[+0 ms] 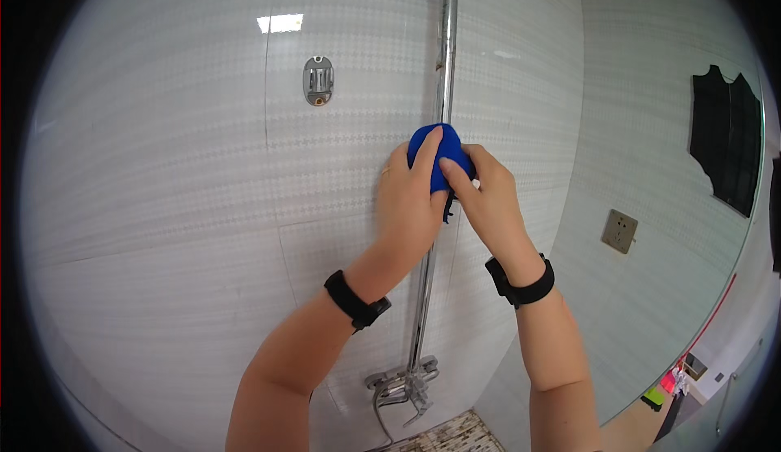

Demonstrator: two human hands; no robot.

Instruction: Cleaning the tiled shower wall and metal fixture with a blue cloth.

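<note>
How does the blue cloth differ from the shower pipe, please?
The cloth is blue and dull; the pipe is silver and shiny. The cloth is short and rounded; the pipe is long and narrow. The left hand and right hand hold the cloth; the pipe runs up the wall.

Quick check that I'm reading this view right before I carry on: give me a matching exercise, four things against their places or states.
Things:
1. Pad
2. Wall bracket
3. Socket plate
4. Mixer tap

Places or states:
A. Near the lower end of the upright metal pipe
B. Blue, in the grip of the left hand and right hand
C. Right of both hands, below the black shape
D. Shiny metal, left of the pipe and higher than both hands

Right pairs: 1-B, 2-D, 3-C, 4-A.
</note>
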